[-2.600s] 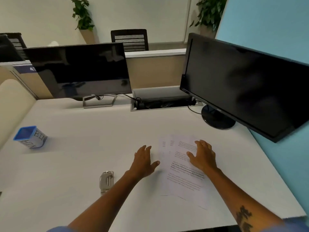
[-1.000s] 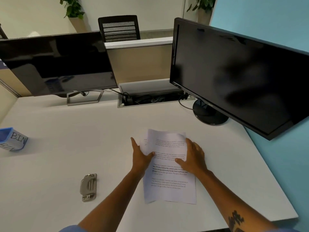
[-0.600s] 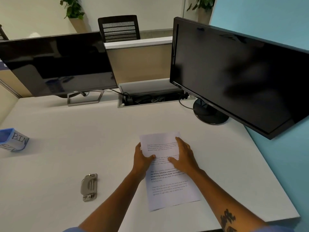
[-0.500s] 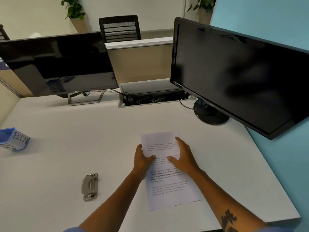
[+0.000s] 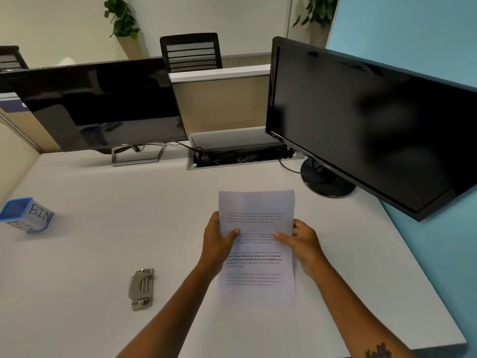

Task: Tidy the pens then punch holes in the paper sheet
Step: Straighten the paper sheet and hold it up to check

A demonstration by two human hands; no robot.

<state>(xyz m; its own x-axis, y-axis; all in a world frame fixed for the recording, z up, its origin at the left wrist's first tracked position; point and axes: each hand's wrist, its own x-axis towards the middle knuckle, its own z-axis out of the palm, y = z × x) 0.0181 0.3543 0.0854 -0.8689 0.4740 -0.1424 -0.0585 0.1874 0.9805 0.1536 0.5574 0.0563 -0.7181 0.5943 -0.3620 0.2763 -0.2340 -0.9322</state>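
Observation:
A printed paper sheet is held up off the white desk, upright in front of me. My left hand grips its left edge, thumb on the front. Its right edge is pinched by my right hand in the same way. A grey metal hole punch lies flat on the desk to the left of my left forearm. A blue-rimmed cup marked BIN stands at the far left edge. No pens show.
Two dark monitors stand at the back: one on the left, a larger one on the right overhanging the desk. An open cable tray sits between them. A blue wall borders the right side.
Both hands squared the loose sheets on the desk, then took the paper by its side edges and lifted it upright. The hole punch and the bin stayed put.

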